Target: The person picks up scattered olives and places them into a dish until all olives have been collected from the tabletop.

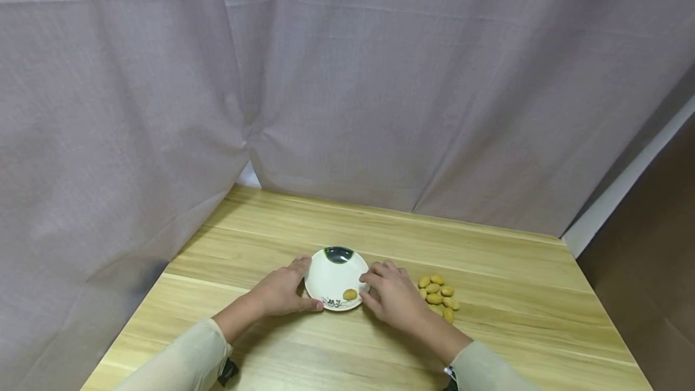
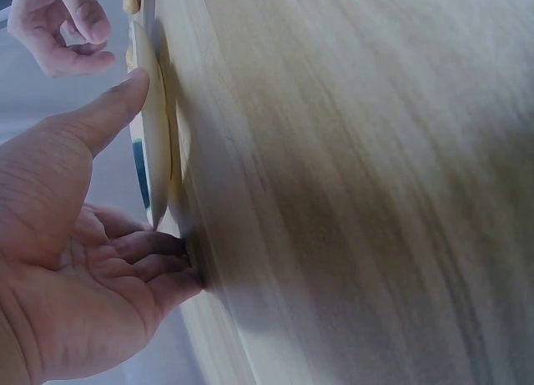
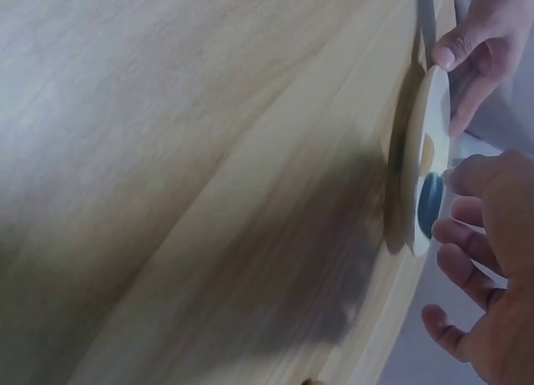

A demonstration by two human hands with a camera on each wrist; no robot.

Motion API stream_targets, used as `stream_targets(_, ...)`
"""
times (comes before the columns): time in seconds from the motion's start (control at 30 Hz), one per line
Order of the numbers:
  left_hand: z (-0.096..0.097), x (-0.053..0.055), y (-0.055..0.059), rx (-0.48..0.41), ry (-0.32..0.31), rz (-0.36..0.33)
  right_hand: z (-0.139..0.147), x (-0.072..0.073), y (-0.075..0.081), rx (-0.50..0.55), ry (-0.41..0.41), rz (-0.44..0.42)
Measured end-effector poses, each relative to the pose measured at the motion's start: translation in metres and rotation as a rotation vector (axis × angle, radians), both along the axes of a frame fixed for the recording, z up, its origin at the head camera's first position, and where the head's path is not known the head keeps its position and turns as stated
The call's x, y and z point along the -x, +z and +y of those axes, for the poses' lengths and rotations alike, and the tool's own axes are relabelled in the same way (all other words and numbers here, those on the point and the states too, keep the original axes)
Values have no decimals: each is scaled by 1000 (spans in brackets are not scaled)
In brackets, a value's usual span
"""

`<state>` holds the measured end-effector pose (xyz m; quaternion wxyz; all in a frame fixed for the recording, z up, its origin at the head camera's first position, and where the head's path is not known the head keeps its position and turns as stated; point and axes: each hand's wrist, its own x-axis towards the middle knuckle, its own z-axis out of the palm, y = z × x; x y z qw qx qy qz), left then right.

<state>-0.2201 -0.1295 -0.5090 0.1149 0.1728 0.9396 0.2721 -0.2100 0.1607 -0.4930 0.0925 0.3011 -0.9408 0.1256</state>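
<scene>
A small white plate [image 1: 331, 276] with a dark green patch and a dark floral print rests on the table. One oval yellow-brown nut-like piece [image 1: 350, 294] lies on it near the print. My left hand [image 1: 285, 288] grips the plate's left side, thumb at the near rim and fingers at the far rim. My right hand [image 1: 393, 294] is at the right rim, its fingers loosely bent over the edge. In the right wrist view nothing shows between the right hand's [image 3: 492, 260] fingers. Several similar pieces [image 1: 434, 298] lie in a group right of that hand.
The wood-grain table [image 1: 521, 294] extends around the plate. A grey curtain [image 1: 347, 89] hangs along its back and left. On the right is a brown panel [image 1: 641, 270].
</scene>
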Motion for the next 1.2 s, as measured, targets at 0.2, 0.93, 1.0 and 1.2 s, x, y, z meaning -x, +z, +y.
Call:
stream_targets(0.2, 0, -1, 1, -4, 3, -9, 14, -3, 5, 33, -15, 3)
stream_targets(0.93, -1, -1, 4, -14, 15, -2, 70, -11, 7, 51, -78, 80)
stream_targets(1.0, -1, -1, 4, -23, 12, -3, 74, -12, 8, 53, -82, 78)
stream_targets(1.2, 0, -2, 4, -23, 5, -9, 87, -16, 5, 34, -101, 71)
